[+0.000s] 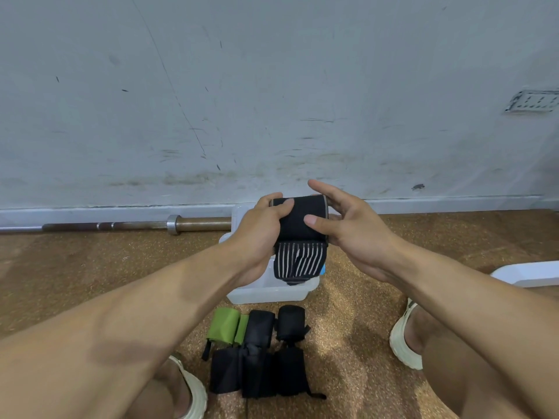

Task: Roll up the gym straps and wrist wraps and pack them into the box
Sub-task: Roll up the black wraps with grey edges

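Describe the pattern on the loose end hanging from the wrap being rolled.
Black with thin pale lengthwise stripes, on the wrap's loose end; head view.

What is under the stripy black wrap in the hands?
A clear plastic box on the floor sits below the wrap. The wrap and the left hand cover most of its inside, so contents cannot be seen.

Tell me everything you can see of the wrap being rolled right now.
The wrap is black stretchy fabric, mostly wound into a roll held sideways above the clear box. A loose tail with pale stripes hangs down from it. The left hand grips one end; the right hand has its thumb on the front.
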`<action>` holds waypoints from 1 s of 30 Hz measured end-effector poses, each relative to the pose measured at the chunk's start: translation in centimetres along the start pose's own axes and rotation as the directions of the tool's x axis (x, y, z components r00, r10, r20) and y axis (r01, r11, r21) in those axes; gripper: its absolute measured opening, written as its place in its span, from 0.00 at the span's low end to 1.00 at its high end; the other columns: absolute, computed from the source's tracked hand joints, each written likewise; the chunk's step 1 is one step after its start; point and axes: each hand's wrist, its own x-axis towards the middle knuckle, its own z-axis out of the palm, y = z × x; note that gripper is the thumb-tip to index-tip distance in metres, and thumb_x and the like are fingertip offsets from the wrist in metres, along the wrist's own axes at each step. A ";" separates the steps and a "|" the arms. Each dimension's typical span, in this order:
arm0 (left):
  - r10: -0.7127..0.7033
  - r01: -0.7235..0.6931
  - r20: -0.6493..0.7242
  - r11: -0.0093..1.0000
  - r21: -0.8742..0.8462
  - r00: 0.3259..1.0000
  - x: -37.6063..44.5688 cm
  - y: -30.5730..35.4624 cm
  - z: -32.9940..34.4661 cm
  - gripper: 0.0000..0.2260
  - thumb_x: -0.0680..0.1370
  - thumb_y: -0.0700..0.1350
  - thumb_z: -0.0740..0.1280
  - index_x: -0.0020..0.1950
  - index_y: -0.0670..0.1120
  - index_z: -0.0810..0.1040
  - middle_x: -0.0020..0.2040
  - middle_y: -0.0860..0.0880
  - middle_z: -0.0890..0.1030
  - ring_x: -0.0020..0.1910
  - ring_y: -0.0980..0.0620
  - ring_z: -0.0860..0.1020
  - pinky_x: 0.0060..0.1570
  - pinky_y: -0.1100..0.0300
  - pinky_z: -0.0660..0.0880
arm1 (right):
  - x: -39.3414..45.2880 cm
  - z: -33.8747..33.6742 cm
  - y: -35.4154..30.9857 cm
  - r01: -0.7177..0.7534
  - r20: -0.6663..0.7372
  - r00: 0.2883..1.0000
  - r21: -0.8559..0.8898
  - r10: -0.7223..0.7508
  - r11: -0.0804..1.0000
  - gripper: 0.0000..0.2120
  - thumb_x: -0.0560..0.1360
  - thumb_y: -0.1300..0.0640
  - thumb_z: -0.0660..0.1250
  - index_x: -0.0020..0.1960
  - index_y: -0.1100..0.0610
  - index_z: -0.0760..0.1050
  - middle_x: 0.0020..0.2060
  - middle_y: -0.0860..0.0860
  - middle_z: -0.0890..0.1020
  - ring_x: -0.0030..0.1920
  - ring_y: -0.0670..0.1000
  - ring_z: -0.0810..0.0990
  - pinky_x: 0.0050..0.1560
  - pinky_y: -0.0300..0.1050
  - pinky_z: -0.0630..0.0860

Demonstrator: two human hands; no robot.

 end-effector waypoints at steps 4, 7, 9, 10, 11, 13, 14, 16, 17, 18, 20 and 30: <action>-0.040 0.040 0.015 0.999 0.019 0.999 -0.2 0.2 -0.4 0.14 0.84 0.50 0.63 0.66 0.46 0.78 0.57 0.44 0.85 0.55 0.45 0.84 0.60 0.42 0.80 | -0.1 0.0 0.2 0.037 0.022 0.999 0.000 -0.037 0.999 0.29 0.77 0.71 0.70 0.73 0.48 0.74 0.65 0.46 0.80 0.58 0.48 0.85 0.55 0.42 0.82; -0.096 0.096 0.064 0.995 -0.002 0.993 -0.4 0.3 -0.8 0.13 0.84 0.52 0.64 0.60 0.46 0.82 0.45 0.48 0.88 0.53 0.44 0.85 0.58 0.44 0.81 | 0.1 -0.3 0.2 0.065 0.030 0.997 -0.013 -0.064 0.998 0.24 0.76 0.71 0.71 0.65 0.47 0.80 0.61 0.50 0.84 0.59 0.50 0.84 0.53 0.43 0.82; -0.112 0.114 0.078 0.993 -0.015 0.991 -0.5 0.4 -1.1 0.13 0.84 0.52 0.64 0.58 0.45 0.82 0.41 0.48 0.87 0.53 0.43 0.84 0.57 0.45 0.82 | 0.1 -0.4 0.3 0.071 0.038 0.997 -0.037 -0.069 0.997 0.22 0.76 0.71 0.72 0.62 0.48 0.81 0.57 0.54 0.85 0.56 0.50 0.86 0.51 0.42 0.82; -0.109 0.111 0.078 0.994 -0.024 0.991 -0.5 0.4 -1.2 0.13 0.84 0.51 0.64 0.58 0.44 0.82 0.41 0.48 0.87 0.52 0.43 0.84 0.57 0.46 0.82 | 0.1 -0.4 0.4 0.072 0.043 0.997 -0.050 -0.070 0.996 0.22 0.75 0.71 0.72 0.61 0.48 0.82 0.56 0.55 0.86 0.55 0.50 0.86 0.51 0.42 0.82; -0.100 0.102 0.075 0.994 -0.035 0.992 -0.5 0.5 -1.3 0.12 0.84 0.49 0.64 0.58 0.43 0.82 0.42 0.47 0.87 0.52 0.43 0.84 0.55 0.47 0.82 | 0.1 -0.4 0.4 0.070 0.047 0.997 -0.052 -0.068 0.996 0.21 0.75 0.71 0.73 0.61 0.49 0.82 0.55 0.55 0.86 0.54 0.51 0.86 0.52 0.43 0.82; -0.067 0.070 0.067 0.997 -0.045 0.996 -0.4 0.6 -1.3 0.10 0.84 0.45 0.64 0.59 0.41 0.81 0.45 0.46 0.85 0.51 0.43 0.83 0.50 0.50 0.81 | 0.2 -0.3 0.3 0.048 0.047 0.998 -0.004 -0.047 0.999 0.19 0.75 0.68 0.74 0.61 0.51 0.82 0.54 0.54 0.86 0.53 0.53 0.87 0.53 0.44 0.82; -0.047 0.050 0.061 0.998 -0.045 0.997 -0.4 0.6 -1.3 0.10 0.83 0.43 0.64 0.61 0.41 0.80 0.47 0.45 0.85 0.51 0.44 0.83 0.50 0.50 0.81 | 0.2 -0.3 0.3 0.024 0.045 0.999 0.037 -0.025 0.999 0.17 0.75 0.64 0.74 0.61 0.52 0.81 0.55 0.54 0.86 0.54 0.54 0.86 0.54 0.46 0.82; -0.011 0.014 0.047 0.999 -0.046 0.999 -0.3 0.7 -1.3 0.10 0.82 0.40 0.65 0.62 0.41 0.79 0.49 0.44 0.83 0.52 0.44 0.81 0.55 0.47 0.80 | 0.4 -0.3 0.2 -0.051 0.068 0.997 0.098 0.044 0.994 0.19 0.74 0.54 0.74 0.63 0.54 0.80 0.55 0.53 0.86 0.55 0.52 0.86 0.54 0.48 0.82; -0.001 0.003 0.040 0.999 -0.048 0.999 -0.3 0.8 -1.3 0.10 0.81 0.39 0.65 0.62 0.42 0.79 0.50 0.44 0.82 0.51 0.45 0.81 0.55 0.47 0.79 | 0.4 -0.3 0.2 -0.095 0.095 0.992 0.113 0.084 0.989 0.21 0.73 0.50 0.73 0.64 0.56 0.79 0.54 0.52 0.86 0.55 0.52 0.86 0.54 0.48 0.82; 0.006 -0.005 0.038 0.999 -0.046 0.999 -0.2 0.8 -1.3 0.10 0.81 0.37 0.65 0.62 0.43 0.79 0.51 0.44 0.82 0.51 0.45 0.80 0.54 0.48 0.79 | 0.4 -0.3 0.2 -0.132 0.121 0.986 0.125 0.117 0.983 0.23 0.74 0.49 0.72 0.65 0.58 0.79 0.54 0.53 0.86 0.55 0.53 0.85 0.54 0.49 0.82; 0.013 -0.012 0.049 0.999 -0.039 0.999 -0.2 0.9 -1.4 0.13 0.79 0.35 0.65 0.63 0.44 0.79 0.53 0.43 0.81 0.50 0.47 0.79 0.50 0.50 0.79 | 0.4 -0.3 0.2 -0.171 0.141 0.979 0.158 0.149 0.973 0.23 0.76 0.50 0.72 0.66 0.61 0.78 0.55 0.56 0.85 0.55 0.55 0.84 0.56 0.50 0.82; -0.079 0.086 0.152 0.996 -0.039 0.985 -0.2 0.6 -2.1 0.08 0.82 0.44 0.67 0.56 0.43 0.84 0.43 0.48 0.87 0.51 0.45 0.85 0.50 0.52 0.84 | 0.4 -0.6 0.1 0.006 0.069 0.998 0.070 -0.011 0.998 0.22 0.74 0.71 0.72 0.64 0.52 0.78 0.65 0.51 0.80 0.54 0.49 0.85 0.53 0.42 0.80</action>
